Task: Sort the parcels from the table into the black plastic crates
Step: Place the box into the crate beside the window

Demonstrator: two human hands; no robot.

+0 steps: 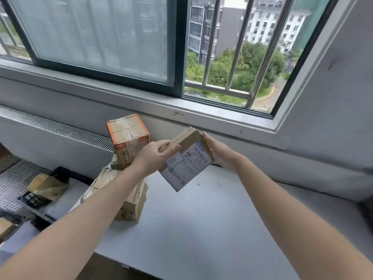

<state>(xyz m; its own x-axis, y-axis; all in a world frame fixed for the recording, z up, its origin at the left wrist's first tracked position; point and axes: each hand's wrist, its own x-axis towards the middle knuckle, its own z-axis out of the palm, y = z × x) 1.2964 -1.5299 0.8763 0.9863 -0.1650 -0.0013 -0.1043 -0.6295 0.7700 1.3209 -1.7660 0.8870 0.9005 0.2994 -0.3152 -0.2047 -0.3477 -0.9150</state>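
Observation:
A small brown cardboard parcel [186, 160] with a white shipping label is held tilted above the white table [201, 219]. My left hand [155, 156] grips its left edge, thumb over the top. My right hand [220, 152] holds its right side from behind. To the left, an orange-edged taped box [128, 136] sits on top of a stack of brown taped parcels [129, 199]. Lower left, a black plastic crate [66, 172] holds a yellowish bagged parcel [47, 187].
A window with a sill and metal bars runs along the wall behind the table. A radiator grille [56, 126] lies at the back left. Another brown box [6, 229] shows at the far left edge.

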